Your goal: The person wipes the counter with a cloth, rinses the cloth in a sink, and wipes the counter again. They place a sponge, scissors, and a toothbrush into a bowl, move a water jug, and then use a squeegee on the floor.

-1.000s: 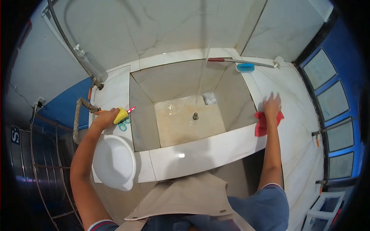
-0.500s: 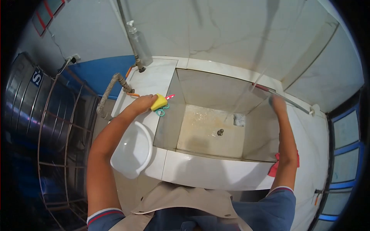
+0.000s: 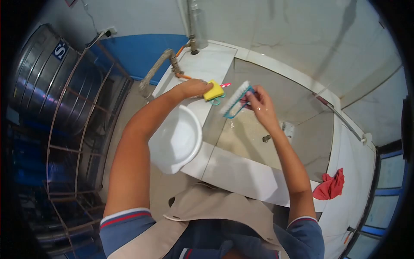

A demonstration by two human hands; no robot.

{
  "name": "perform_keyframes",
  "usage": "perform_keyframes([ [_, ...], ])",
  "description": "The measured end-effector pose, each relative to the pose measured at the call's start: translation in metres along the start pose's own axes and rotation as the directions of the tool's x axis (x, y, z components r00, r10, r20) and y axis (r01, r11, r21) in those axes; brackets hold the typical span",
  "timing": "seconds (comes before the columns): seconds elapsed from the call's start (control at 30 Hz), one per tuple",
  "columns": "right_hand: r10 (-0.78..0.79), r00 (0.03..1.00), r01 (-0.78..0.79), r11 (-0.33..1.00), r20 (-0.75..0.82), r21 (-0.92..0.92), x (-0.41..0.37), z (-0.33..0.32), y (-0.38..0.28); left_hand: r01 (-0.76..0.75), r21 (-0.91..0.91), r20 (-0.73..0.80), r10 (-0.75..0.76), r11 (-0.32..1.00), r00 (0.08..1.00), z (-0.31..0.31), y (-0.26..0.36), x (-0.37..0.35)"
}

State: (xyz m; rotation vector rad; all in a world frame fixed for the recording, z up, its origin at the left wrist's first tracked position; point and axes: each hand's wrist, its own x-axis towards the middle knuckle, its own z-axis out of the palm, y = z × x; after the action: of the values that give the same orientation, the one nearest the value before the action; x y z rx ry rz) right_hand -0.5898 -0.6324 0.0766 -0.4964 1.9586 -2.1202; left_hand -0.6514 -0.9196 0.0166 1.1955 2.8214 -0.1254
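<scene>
My left hand point(image 3: 196, 88), over the left ledge of the sink, has its fingers closed on a yellow sponge point(image 3: 213, 91). Just past the sponge, a teal scissors handle point(image 3: 215, 102) and the tip of a red-and-white object point(image 3: 226, 85) show at the ledge's edge. Above the sink basin point(image 3: 310, 142), my right hand point(image 3: 262, 105) grips a scrub brush point(image 3: 237, 101) with a blue handle. Its white bristles face left, toward the sponge, with a gap between them. Water drops glisten on the right hand.
A white plastic basin point(image 3: 176, 138) stands left of the sink. On the right counter lies a red cloth point(image 3: 330, 185). Pipes point(image 3: 161, 64) rise near a clear pump bottle point(image 3: 199, 26). A metal rack point(image 3: 64, 149) and a steel tank point(image 3: 64, 82) occupy the left side.
My right hand has come from the sink's right rim to its left half, bringing the brush into plain view. The camera view has shifted, and the red cloth is now uncovered.
</scene>
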Motion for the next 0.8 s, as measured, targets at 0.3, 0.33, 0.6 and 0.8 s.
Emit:
perform_keyframes([
  [0.3, -0.416, 0.896, 0.439, 0.772, 0.156, -0.46, -0.048, 0.133, 0.028, 0.015, 0.004, 0.01, -0.015, 1.0, 1.0, -0.012, -0.001, -0.002],
  [0.33, -0.355, 0.93, 0.361, 0.836, 0.095, -0.414, -0.043, 0.121, 0.03, -0.004, -0.039, -0.045, 0.003, 0.999, 0.999, -0.006, -0.004, -0.003],
  [0.6, -0.541, 0.694, -0.269, 0.418, -0.476, -0.868, -0.117, -0.116, 0.019, 0.16, -0.339, -0.076, -0.196, 0.927, 0.978, 0.012, -0.002, 0.005],
  [0.8, -0.415, 0.325, -0.946, -0.134, -0.85, -0.296, -0.261, -0.287, 0.009, 0.306, -0.564, -0.007, -0.375, 0.767, 0.927, 0.011, -0.002, 0.016],
])
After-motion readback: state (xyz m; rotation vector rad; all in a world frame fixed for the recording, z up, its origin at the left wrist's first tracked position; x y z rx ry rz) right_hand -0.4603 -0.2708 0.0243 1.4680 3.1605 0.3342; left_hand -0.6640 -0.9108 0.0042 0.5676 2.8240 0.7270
